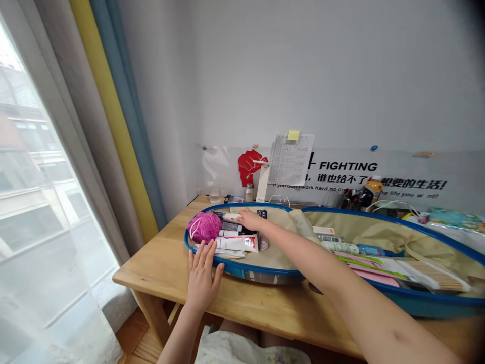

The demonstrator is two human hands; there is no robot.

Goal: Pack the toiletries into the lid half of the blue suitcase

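Suitcase [265,275], blue-rimmed and lying open on the wooden table [166,275], is what we are working in, and it is spreading far out to the right of both our hands. We are resting our left hand [202,275] flat on the tabletop, fingers spread and grasping nothing, with the fingertips just touching the near rim of the case. We are stretching our right hand [250,219] across the beige lining to the far side of the left compartment, where the fingers are curling onto the end of a small white tube [232,217]; whether they are truly gripping it or only touching it, we cannot tell. Just left of that grip, a pink bath pouf [205,226] is sitting against the rim. Directly below the grip, nearer to us, a white tube with red print [238,243] is lying flat, with a darker tube [233,227] between it and our right hand. Well to the right of the grip, under and beyond our forearm, flat packets [369,265] and a bundle of wooden sticks [435,275] are filling the other compartment. Beyond the grip, a printed sheet [291,159] with a yellow sticky note [293,135] is hanging on the wall.
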